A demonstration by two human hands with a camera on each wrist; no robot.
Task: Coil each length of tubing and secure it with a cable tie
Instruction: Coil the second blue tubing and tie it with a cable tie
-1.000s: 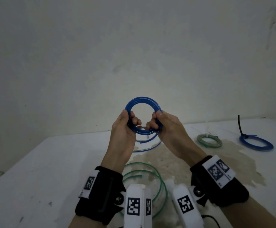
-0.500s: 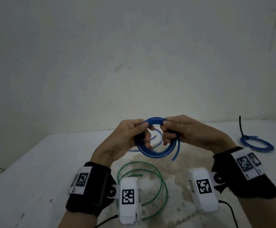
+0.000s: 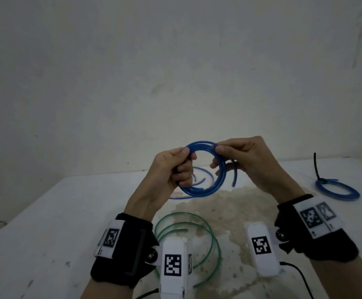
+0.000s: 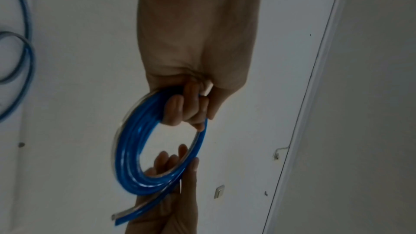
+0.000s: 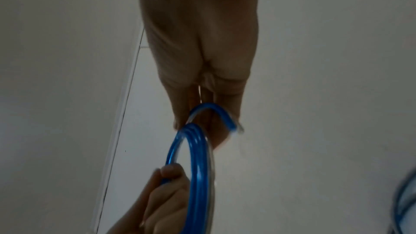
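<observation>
The blue tubing coil [image 3: 206, 169] was held in the air above the white table [image 3: 46, 223]; the left hand [image 3: 169, 169] gripped it at nine o'clock, fingers curled round the strands; the right hand [image 3: 247, 158] pinched it at two o'clock; a loose end [image 3: 234, 175] hung at four o'clock; green tubing [image 3: 188, 236] lay at six o'clock.

No readable words or numbers

The only markings are black-and-white square code patterns, which carry no letters or digits: they sit on the left wrist band [image 3: 110, 238], the right wrist band [image 3: 313, 219], the left wrist camera [image 3: 172, 265] and the right wrist camera [image 3: 261, 246]. A small blurred symbol beside the right band's code cannot be made out.
</observation>
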